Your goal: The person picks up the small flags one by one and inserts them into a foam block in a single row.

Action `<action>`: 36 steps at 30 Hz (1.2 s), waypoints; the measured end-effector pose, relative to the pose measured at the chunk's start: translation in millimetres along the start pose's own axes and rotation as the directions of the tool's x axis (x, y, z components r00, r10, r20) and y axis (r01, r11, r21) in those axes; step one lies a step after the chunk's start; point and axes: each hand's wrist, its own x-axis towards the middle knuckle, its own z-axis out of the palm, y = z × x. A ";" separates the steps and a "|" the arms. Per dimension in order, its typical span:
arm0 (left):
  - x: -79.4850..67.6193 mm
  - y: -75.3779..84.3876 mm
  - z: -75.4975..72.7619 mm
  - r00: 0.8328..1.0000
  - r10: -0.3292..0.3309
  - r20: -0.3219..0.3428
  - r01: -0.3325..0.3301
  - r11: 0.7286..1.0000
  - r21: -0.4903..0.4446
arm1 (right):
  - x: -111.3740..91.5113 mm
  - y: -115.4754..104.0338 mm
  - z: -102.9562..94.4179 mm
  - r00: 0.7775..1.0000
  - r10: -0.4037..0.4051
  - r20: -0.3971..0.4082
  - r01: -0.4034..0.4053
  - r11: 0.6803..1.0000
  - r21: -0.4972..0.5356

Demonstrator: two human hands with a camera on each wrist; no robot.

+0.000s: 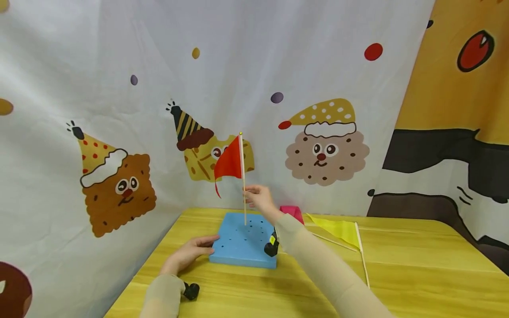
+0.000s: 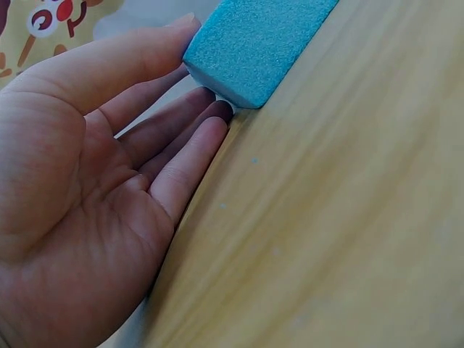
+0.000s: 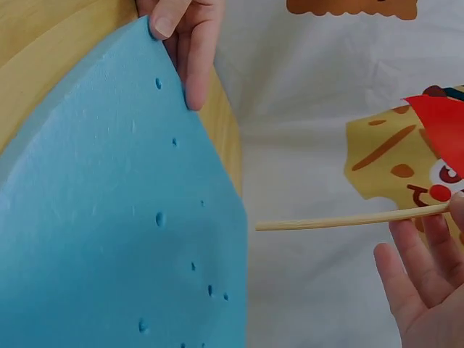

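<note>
A small red flag on a thin wooden stick hangs upright over the far part of a blue foam board. My right hand pinches the stick below the cloth between thumb and fingers. In the right wrist view the stick's lower end is free in the air, apart from the board. Small holes dot the board's top. At the board's left edge, my left hand touches it with fairly straight fingers, the thumb at the upper edge and the other fingers along the side.
A yellow flag on a stick lies on the wooden table right of the board. Behind my right forearm is a pink flag, partly hidden. A white cloth with cartoon prints hangs behind the table.
</note>
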 end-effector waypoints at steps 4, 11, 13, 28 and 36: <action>0.9 2.8 0.0 1.000 0.014 -0.007 -0.014 1.000 0.000 | 2.9 4.1 5.9 1.000 -0.007 -0.013 0.007 1.000 0.016; 0.8 5.2 0.5 1.000 0.004 -0.007 -0.004 1.000 0.002 | 5.2 13.9 16.5 1.000 -0.001 -0.019 0.001 1.000 0.025; 0.8 5.7 0.7 1.000 0.000 -0.005 0.000 1.000 0.004 | 4.3 16.0 19.4 1.000 0.003 -0.021 -0.002 1.000 0.020; 1.9 3.1 1.2 1.000 0.011 -0.015 -0.011 1.000 -0.005 | 6.5 32.6 27.2 0.999 0.006 -0.043 -0.004 1.000 0.030; 0.1 1.9 1.6 1.000 0.001 -0.028 -0.001 1.000 -0.011 | 7.0 39.5 31.4 1.000 0.012 -0.022 -0.011 0.999 0.042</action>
